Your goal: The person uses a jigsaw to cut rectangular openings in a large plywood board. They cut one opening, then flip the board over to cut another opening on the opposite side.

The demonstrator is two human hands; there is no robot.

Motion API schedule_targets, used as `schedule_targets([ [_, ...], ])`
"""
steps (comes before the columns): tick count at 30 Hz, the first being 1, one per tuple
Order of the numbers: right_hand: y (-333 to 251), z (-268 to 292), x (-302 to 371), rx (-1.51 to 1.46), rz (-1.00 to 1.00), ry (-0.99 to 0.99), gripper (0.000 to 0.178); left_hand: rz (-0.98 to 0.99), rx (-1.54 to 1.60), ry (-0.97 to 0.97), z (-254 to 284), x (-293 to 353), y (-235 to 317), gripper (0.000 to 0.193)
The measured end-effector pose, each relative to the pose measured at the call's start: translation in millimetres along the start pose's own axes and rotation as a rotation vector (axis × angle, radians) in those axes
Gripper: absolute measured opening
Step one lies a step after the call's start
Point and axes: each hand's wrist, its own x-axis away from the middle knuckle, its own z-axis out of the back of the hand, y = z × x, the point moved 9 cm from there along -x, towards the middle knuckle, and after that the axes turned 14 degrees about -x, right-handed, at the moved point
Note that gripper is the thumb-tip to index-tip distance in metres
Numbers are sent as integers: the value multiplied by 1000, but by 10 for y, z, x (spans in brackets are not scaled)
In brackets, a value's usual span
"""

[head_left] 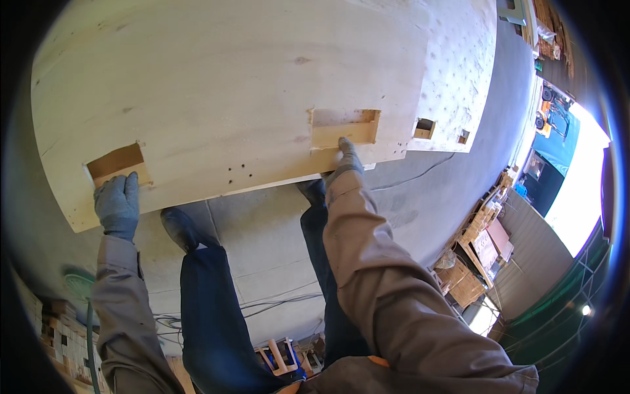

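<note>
A large pale plywood sheet (223, 85) with rectangular cut-outs spans the upper view. My left hand (118, 205), in a grey glove, grips its near edge beside the left cut-out (118, 163), fingers at the opening. Over the near edge below the wider right cut-out (344, 128) closes my gloved right hand (346, 159), its thumb on top and the other fingers hidden underneath. Several small dark holes mark the sheet between the hands. Another plywood panel (459, 65), speckled with dark spots and with two smaller openings, lies at the right, partly covered by the sheet.
Grey concrete floor (407, 210) surrounds my dark shoes, with cables (275, 301) running across it behind my legs. A green fan (80, 282) stands at lower left. Wooden crates and scraps (466, 282) are piled at the right, near an orange vehicle (546, 105) farther off.
</note>
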Motion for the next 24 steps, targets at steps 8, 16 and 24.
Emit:
schedule_targets([
  [8,-149,-31,162,33,40,68,56,14,-11,-64,541,23,-122,34],
  [16,-204,-128,275,4,61,-29,47,39,-13,-4,720,78,-134,35],
  [24,81,-207,856,1,-15,-18,49,49,81,-124,389,7,-437,38],
])
